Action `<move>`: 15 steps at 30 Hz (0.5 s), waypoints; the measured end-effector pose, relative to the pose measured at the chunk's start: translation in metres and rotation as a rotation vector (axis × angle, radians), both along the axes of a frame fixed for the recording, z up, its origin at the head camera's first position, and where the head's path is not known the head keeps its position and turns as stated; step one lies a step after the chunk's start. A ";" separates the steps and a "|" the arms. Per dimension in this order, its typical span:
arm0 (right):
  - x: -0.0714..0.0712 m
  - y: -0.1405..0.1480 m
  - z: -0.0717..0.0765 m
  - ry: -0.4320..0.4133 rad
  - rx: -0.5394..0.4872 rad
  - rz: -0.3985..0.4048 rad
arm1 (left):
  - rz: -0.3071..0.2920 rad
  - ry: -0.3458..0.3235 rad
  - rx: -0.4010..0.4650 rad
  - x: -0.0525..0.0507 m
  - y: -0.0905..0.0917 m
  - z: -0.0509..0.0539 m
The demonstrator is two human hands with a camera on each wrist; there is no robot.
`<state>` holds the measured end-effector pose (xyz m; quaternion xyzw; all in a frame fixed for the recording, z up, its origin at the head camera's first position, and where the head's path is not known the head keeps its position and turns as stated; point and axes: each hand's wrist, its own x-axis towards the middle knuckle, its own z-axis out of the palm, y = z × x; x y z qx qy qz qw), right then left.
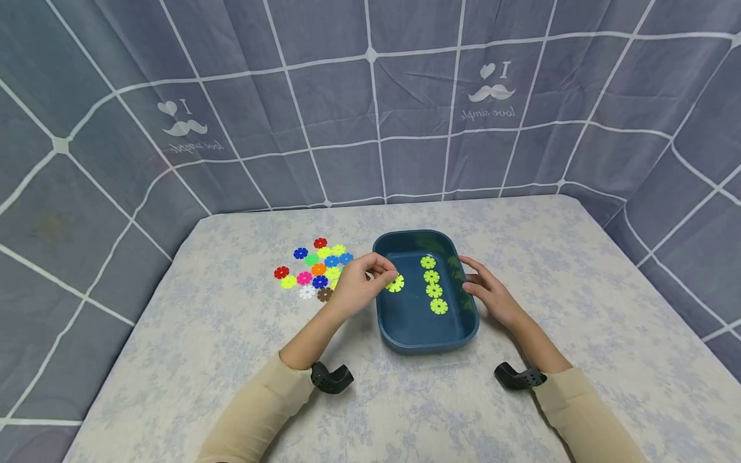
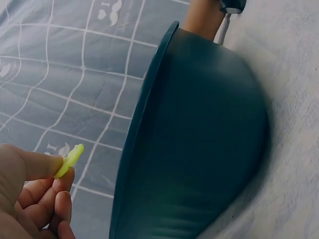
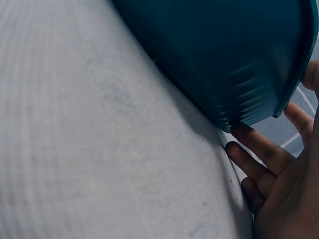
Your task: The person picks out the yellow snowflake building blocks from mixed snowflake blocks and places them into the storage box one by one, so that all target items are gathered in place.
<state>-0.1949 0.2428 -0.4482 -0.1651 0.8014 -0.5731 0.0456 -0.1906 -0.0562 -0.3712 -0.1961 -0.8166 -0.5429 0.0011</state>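
Note:
Between thumb and fingertips, my left hand (image 1: 360, 287) pinches a yellow-green snowflake disc (image 1: 396, 283) over the left rim of a dark teal plastic bin (image 1: 405, 328). The left wrist view shows that disc (image 2: 70, 162) edge-on, above the bin's rim. Inside the bin, several yellow-green snowflake discs (image 1: 434, 291) lie in a line toward its right side. My right hand (image 1: 493, 296) rests against the right side of the bin, its fingers (image 3: 261, 147) spread and touching the outer wall.
Left of the bin lies a loose group of snowflake discs (image 1: 304, 278) in red, blue, green, orange, pink, white, brown and yellow. A pale patterned cloth covers the table (image 1: 556, 257). Behind it hangs a grey-blue curtain (image 1: 336, 109) with white lines.

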 end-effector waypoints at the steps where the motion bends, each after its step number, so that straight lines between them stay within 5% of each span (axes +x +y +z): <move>1: 0.000 0.000 0.000 0.001 0.000 0.000 | -0.010 0.000 -0.008 0.000 0.002 0.000; 15: 0.000 0.000 0.000 -0.001 -0.006 0.003 | -0.151 0.004 -0.153 0.003 0.039 -0.018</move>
